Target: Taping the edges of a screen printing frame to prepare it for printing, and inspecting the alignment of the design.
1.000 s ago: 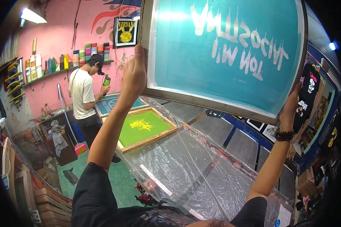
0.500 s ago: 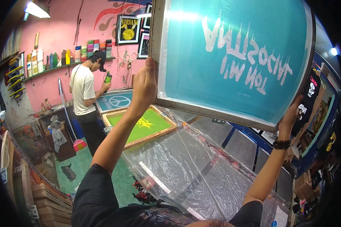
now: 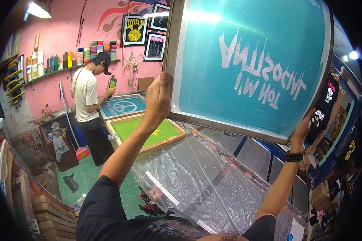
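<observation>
I hold up a large screen-printing frame with teal mesh and pale, dripping mirrored lettering. Its grey border is tilted, and the top runs out of view. My left hand grips the left edge, thumb lying on the border. On the lower right corner, my right hand is closed round the edge, a dark beaded bracelet on its wrist. Below the raised screen lies a table covered with clear plastic sheet. A wooden-framed screen with green mesh sits at the table's far left end.
At the far left, a person in a cream shirt and cap holds a green tool over a blue screen with a peace sign. Behind them, a wall shelf carries bottles and tins. A red dustpan is on the floor.
The teal screen and both my hands have shifted slightly; its lower left corner is a little lower and further right. My grip stays the same. The other person has barely moved.
</observation>
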Action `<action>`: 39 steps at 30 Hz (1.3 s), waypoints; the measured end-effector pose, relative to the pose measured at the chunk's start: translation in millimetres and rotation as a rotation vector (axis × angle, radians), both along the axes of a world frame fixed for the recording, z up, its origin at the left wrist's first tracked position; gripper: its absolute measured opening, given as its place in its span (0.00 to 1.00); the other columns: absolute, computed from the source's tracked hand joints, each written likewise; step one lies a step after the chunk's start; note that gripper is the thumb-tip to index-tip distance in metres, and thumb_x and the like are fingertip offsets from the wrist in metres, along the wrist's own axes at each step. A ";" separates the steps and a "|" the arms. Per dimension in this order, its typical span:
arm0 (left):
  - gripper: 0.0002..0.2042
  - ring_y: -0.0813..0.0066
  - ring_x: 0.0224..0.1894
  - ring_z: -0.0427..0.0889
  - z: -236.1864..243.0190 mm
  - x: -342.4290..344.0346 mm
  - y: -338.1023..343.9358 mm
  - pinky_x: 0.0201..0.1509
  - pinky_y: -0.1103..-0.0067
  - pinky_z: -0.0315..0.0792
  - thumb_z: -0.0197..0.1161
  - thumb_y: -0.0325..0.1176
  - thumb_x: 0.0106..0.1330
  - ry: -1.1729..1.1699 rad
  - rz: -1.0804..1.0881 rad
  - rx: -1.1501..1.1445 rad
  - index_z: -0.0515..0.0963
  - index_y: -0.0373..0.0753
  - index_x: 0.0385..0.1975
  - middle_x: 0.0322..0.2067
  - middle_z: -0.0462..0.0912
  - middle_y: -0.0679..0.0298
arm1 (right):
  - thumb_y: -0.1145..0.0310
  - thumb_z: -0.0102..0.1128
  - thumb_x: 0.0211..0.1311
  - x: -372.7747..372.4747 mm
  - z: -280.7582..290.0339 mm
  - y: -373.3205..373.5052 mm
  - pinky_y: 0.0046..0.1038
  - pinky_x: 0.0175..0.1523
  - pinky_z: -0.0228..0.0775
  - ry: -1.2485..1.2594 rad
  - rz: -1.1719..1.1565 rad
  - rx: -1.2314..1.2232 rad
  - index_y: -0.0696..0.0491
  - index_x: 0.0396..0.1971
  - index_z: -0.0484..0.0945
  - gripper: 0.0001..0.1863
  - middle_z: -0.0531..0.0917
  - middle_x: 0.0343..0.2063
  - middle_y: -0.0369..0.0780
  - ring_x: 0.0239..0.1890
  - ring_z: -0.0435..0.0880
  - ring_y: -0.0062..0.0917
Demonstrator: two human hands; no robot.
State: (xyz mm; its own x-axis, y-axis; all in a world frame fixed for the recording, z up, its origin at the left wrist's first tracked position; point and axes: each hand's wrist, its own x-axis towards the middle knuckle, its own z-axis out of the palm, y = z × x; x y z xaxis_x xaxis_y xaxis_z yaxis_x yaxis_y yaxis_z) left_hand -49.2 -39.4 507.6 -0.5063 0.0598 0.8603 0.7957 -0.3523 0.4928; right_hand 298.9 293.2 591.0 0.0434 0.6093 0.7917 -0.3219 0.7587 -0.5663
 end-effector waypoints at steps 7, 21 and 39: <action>0.31 0.71 0.23 0.62 14.1 -1.9 -1.7 0.29 0.70 0.61 0.33 0.54 0.83 -0.024 -0.004 -0.020 0.65 0.34 0.23 0.18 0.63 0.63 | 0.31 0.36 0.75 -5.7 10.9 3.0 0.29 0.71 0.56 -0.017 -0.028 0.009 0.65 0.70 0.63 0.48 0.71 0.67 0.46 0.67 0.70 0.33; 0.29 0.71 0.23 0.62 9.1 -3.7 -2.9 0.29 0.71 0.60 0.35 0.52 0.83 -0.002 -0.024 -0.001 0.65 0.33 0.25 0.18 0.63 0.63 | 0.30 0.37 0.74 -8.5 5.3 24.1 0.29 0.70 0.58 0.014 -0.096 0.062 0.64 0.69 0.65 0.49 0.73 0.65 0.46 0.64 0.71 0.33; 0.29 0.75 0.23 0.62 -28.0 -24.4 -1.4 0.28 0.73 0.60 0.36 0.54 0.83 -0.079 0.011 0.024 0.66 0.35 0.25 0.19 0.62 0.66 | 0.32 0.34 0.76 -36.6 -8.9 -4.2 0.28 0.69 0.60 -0.069 -0.083 0.087 0.64 0.68 0.66 0.46 0.75 0.63 0.45 0.63 0.73 0.31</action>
State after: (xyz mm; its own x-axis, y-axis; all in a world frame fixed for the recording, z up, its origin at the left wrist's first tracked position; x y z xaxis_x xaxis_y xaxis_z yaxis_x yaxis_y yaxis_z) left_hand -73.6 -40.7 479.6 -0.5730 0.0334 0.8189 0.7586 -0.3565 0.5454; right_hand 262.3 289.0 582.1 0.0344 0.5351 0.8441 -0.2185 0.8282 -0.5161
